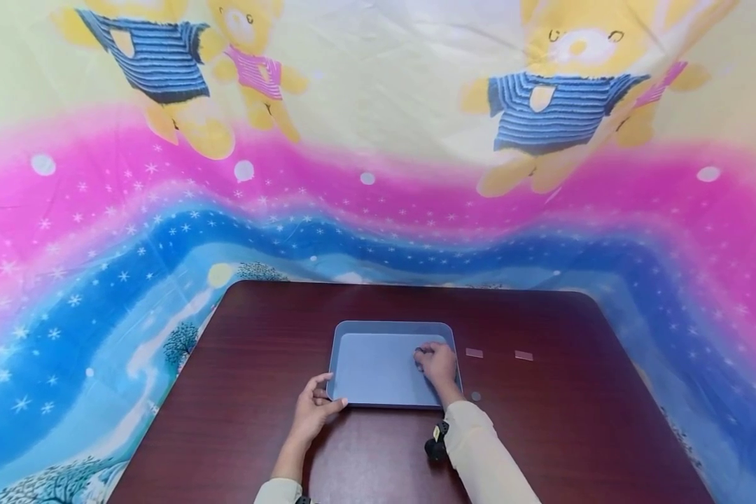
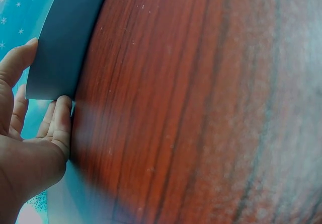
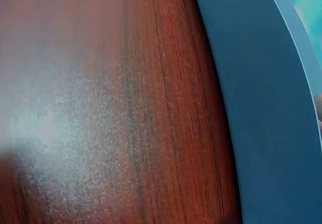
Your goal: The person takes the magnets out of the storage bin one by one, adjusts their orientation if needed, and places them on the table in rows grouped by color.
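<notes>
A shallow blue-grey tray point(image 1: 384, 371) lies on the dark wooden table. My left hand point(image 1: 313, 413) holds its near left corner, thumb against the front wall and fingers along the left side. The left wrist view shows that hand point(image 2: 35, 148) at the corner of the tray wall point(image 2: 65, 43). Over the right part of the tray, my right hand point(image 1: 437, 362) has its fingers curled and pinches a small dark piece point(image 1: 419, 351), too small to identify. In the right wrist view the tray's wall point(image 3: 266, 108) fills the right side, and the fingers are mostly out of frame.
Right of the tray lie two small, flat pinkish rectangles point(image 1: 474, 353) and a small grey disc point(image 1: 476, 396), the disc close to my right wrist. The table point(image 1: 258, 350) meets a patterned cloth point(image 1: 378, 210) at its back and sides.
</notes>
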A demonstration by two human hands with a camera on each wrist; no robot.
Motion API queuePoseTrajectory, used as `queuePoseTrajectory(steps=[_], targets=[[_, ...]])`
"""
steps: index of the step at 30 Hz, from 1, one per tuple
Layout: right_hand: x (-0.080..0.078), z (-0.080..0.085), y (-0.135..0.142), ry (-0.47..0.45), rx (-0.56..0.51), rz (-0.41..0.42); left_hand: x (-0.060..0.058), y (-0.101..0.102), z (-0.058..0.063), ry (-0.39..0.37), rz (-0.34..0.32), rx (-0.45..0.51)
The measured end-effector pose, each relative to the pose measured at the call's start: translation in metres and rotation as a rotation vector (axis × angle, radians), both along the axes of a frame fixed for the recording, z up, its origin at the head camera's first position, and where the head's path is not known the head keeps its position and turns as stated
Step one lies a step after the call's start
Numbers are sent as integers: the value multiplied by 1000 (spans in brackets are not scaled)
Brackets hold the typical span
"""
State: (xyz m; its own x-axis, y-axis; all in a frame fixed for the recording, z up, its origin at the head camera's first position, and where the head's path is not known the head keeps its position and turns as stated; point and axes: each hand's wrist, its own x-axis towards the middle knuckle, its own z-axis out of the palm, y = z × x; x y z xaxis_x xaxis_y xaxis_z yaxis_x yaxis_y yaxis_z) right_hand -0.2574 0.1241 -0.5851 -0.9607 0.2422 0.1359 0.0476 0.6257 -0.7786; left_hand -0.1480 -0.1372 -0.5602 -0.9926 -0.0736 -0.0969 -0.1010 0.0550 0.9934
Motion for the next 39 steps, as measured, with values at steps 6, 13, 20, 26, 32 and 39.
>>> queuePoseTrajectory(steps=[6,13,20,26,32,39], targets=[[4,4,-1,-15,-99,6,2,1,5,-7,3,-5],[11,7,-4,-35,-222,59,2,1,4,1,12,-22],[17,7,-4,-19,-433,112,1,0,3,-13,1,-4],[21,10,-4,-1,-517,139,-6,-3,-20,-8,17,-1],[29,14,0,8,-507,124,-9,-1,-32,-1,32,-11],[46,22,13,-17,-560,129,-9,-2,-31,13,34,-24]])
